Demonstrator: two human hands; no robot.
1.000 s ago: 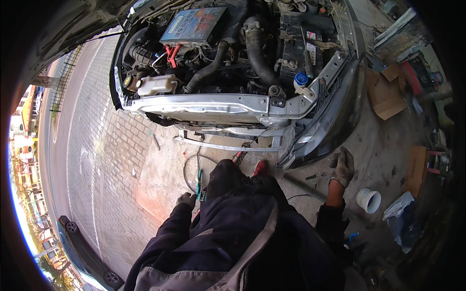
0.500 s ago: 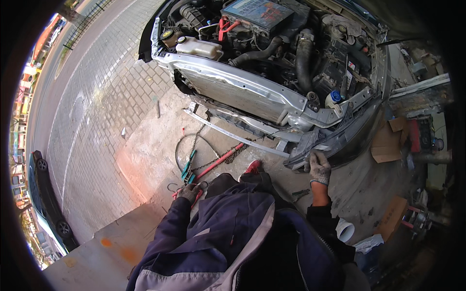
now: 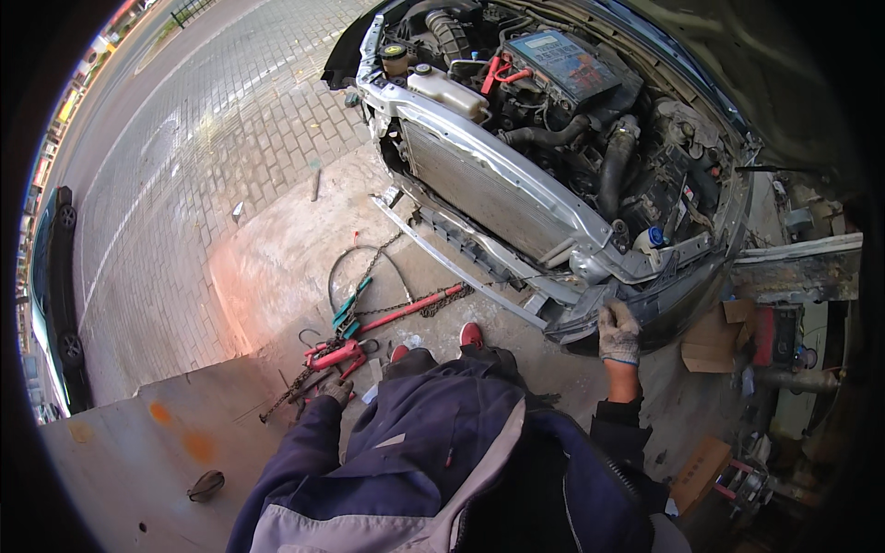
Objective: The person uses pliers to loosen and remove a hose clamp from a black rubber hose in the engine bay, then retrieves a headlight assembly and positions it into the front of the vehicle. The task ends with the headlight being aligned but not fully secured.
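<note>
Near the floor at the lower left, my gloved left hand (image 3: 336, 393) is beside the lower end of a red chain-pulling tool (image 3: 343, 356). Its fingers are too small and dark to read, so a grip cannot be told. My gloved right hand (image 3: 619, 334) is raised at the car's near front corner, in front of the black headlight (image 3: 581, 315). Its fingers are bent and close together; whatever lies inside them is hidden. From the red tool a chain (image 3: 441, 304) runs along a red bar (image 3: 406, 311) toward the car's front. Teal clamps (image 3: 347, 318) lie by it.
The car's front is stripped, showing the radiator (image 3: 470, 184) and silver crossmember (image 3: 516, 175). A loose metal strip (image 3: 452, 263) hangs below. At right are a cardboard box (image 3: 714, 343) and clutter. A metal plate (image 3: 120, 461) lies at lower left; a dark car (image 3: 60, 304) stands beyond.
My view has shifted, so the car appears farther right. The left hand has moved back from the red tool's middle toward its lower end. The right hand stays by the headlight.
</note>
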